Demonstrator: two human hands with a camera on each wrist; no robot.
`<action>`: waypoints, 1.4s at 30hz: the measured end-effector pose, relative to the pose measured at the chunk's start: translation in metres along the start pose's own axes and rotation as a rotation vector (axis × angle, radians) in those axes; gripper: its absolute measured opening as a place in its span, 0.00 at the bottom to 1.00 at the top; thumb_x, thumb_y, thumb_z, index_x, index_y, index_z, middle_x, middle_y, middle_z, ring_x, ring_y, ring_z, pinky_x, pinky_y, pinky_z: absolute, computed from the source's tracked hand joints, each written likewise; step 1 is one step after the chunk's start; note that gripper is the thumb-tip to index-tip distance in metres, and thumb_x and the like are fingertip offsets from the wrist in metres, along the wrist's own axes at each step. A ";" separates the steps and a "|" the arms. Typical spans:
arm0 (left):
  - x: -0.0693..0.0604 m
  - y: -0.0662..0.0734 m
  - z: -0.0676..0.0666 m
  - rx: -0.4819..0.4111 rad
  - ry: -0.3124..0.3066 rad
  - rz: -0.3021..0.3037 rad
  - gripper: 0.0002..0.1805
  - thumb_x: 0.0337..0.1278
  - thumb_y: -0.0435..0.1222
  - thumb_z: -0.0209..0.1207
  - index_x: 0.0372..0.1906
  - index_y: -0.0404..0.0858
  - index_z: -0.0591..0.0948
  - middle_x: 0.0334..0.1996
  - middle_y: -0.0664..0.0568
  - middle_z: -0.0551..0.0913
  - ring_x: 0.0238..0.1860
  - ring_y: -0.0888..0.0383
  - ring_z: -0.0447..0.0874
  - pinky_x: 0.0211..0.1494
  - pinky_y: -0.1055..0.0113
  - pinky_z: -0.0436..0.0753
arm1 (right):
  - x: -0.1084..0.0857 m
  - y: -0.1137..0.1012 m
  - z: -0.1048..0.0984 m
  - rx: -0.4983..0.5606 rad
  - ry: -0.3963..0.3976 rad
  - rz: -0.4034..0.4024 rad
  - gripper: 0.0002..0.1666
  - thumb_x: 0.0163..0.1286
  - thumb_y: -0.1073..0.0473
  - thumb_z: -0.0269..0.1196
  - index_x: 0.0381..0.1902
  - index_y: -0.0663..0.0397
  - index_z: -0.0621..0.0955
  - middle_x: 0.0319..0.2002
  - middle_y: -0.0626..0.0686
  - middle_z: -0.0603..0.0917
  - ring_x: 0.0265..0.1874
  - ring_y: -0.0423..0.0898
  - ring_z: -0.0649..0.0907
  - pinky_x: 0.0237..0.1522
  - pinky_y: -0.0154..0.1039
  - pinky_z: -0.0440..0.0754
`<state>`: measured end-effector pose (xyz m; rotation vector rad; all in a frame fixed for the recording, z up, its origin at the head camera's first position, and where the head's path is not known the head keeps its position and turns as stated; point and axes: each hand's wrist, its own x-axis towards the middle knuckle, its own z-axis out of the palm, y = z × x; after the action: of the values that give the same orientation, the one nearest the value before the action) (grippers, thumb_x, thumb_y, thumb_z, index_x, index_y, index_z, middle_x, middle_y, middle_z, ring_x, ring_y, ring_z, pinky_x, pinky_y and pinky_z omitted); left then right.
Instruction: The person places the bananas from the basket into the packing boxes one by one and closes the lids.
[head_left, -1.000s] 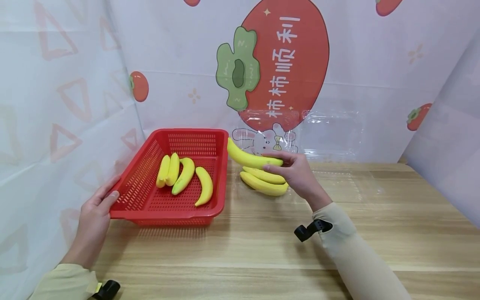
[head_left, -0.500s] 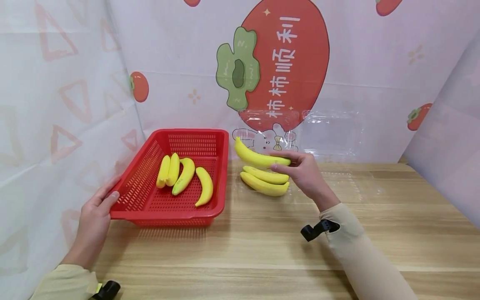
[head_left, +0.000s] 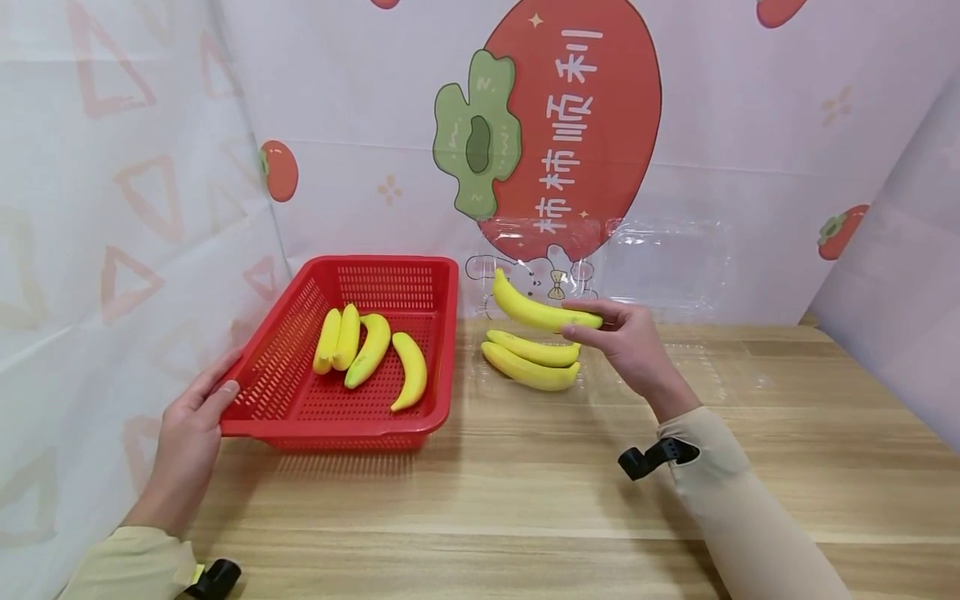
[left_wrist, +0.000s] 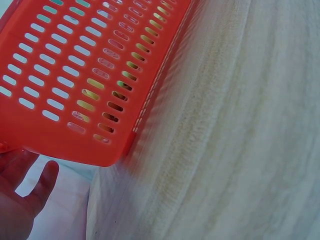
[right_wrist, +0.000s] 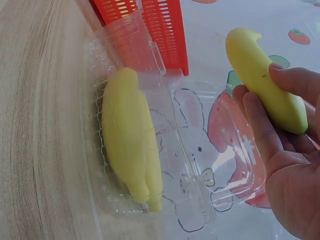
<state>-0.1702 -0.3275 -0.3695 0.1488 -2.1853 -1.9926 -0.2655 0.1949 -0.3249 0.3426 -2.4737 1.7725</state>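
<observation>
My left hand (head_left: 187,433) grips the near left corner of a red perforated basket (head_left: 330,428), with the thumb over the rim. Several yellow bananas (head_left: 369,352) lie inside it, spread apart on its floor. Between thumb and fingers, my right hand (head_left: 633,350) holds a banana (head_left: 534,312) by one end, in the air. Below it, two bananas (head_left: 531,367) lie side by side in a clear plastic clamshell box (right_wrist: 125,37), its lid standing up behind. The right wrist view shows the held banana apart from those two.
A second clear clamshell box (head_left: 671,271) stands with its lid raised to the right of the first. Printed cloth (head_left: 345,108) hangs close behind the boxes and along the left side. The wooden table (head_left: 487,517) extends in front.
My right hand has drifted to the right with the banana, away from the basket and over the box. My left hand and the basket stay put.
</observation>
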 end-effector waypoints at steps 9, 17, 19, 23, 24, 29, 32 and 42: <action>0.000 0.001 0.002 0.031 -0.003 -0.017 0.32 0.85 0.49 0.47 0.86 0.54 0.58 0.88 0.53 0.51 0.62 0.70 0.71 0.48 0.88 0.81 | 0.000 0.000 -0.002 0.014 0.003 -0.009 0.30 0.69 0.51 0.75 0.66 0.54 0.84 0.50 0.43 0.87 0.43 0.43 0.80 0.42 0.28 0.83; 0.000 0.001 0.001 0.009 -0.013 -0.013 0.32 0.85 0.48 0.47 0.86 0.53 0.59 0.87 0.53 0.52 0.57 0.75 0.75 0.48 0.87 0.82 | 0.001 0.006 -0.001 0.004 -0.003 -0.004 0.28 0.69 0.53 0.75 0.64 0.54 0.86 0.51 0.43 0.88 0.43 0.43 0.83 0.44 0.28 0.85; 0.000 0.001 0.001 -0.005 -0.016 -0.010 0.32 0.85 0.48 0.48 0.86 0.53 0.59 0.87 0.53 0.53 0.56 0.77 0.76 0.48 0.87 0.82 | 0.001 0.008 0.000 -0.004 -0.009 0.003 0.27 0.69 0.53 0.75 0.64 0.53 0.86 0.53 0.45 0.88 0.43 0.43 0.83 0.44 0.28 0.85; 0.000 0.001 0.001 -0.001 -0.015 -0.007 0.32 0.85 0.48 0.48 0.86 0.53 0.59 0.87 0.53 0.53 0.55 0.77 0.76 0.48 0.87 0.82 | 0.001 0.013 0.001 -0.037 -0.015 0.002 0.26 0.69 0.53 0.76 0.63 0.53 0.87 0.55 0.51 0.87 0.41 0.44 0.82 0.39 0.28 0.82; 0.000 0.000 0.001 0.004 -0.015 -0.008 0.32 0.85 0.48 0.48 0.86 0.53 0.59 0.87 0.52 0.53 0.55 0.77 0.76 0.48 0.87 0.82 | 0.002 0.015 0.002 -0.047 -0.015 -0.001 0.26 0.68 0.53 0.76 0.62 0.53 0.87 0.56 0.53 0.87 0.40 0.44 0.81 0.38 0.28 0.82; 0.000 -0.001 0.001 0.013 -0.009 -0.017 0.32 0.85 0.48 0.48 0.85 0.54 0.60 0.87 0.53 0.53 0.56 0.76 0.75 0.48 0.87 0.82 | 0.004 0.025 0.006 -0.106 -0.023 -0.010 0.23 0.69 0.53 0.76 0.60 0.51 0.89 0.57 0.56 0.88 0.39 0.46 0.80 0.35 0.29 0.80; 0.000 -0.001 0.001 0.025 -0.006 -0.019 0.32 0.85 0.49 0.48 0.85 0.54 0.59 0.87 0.53 0.53 0.55 0.77 0.75 0.48 0.88 0.81 | 0.006 0.031 0.009 -0.159 -0.032 -0.006 0.22 0.69 0.54 0.75 0.60 0.51 0.89 0.57 0.57 0.88 0.40 0.49 0.81 0.36 0.29 0.81; -0.001 0.002 0.000 0.031 0.008 -0.043 0.31 0.85 0.49 0.48 0.85 0.56 0.60 0.87 0.55 0.52 0.59 0.72 0.72 0.48 0.88 0.81 | 0.006 0.032 0.018 -0.340 -0.036 0.008 0.22 0.70 0.54 0.74 0.60 0.48 0.89 0.57 0.57 0.88 0.40 0.51 0.81 0.36 0.32 0.82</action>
<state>-0.1693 -0.3267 -0.3680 0.2100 -2.2276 -1.9772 -0.2775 0.1874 -0.3593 0.3386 -2.7387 1.3207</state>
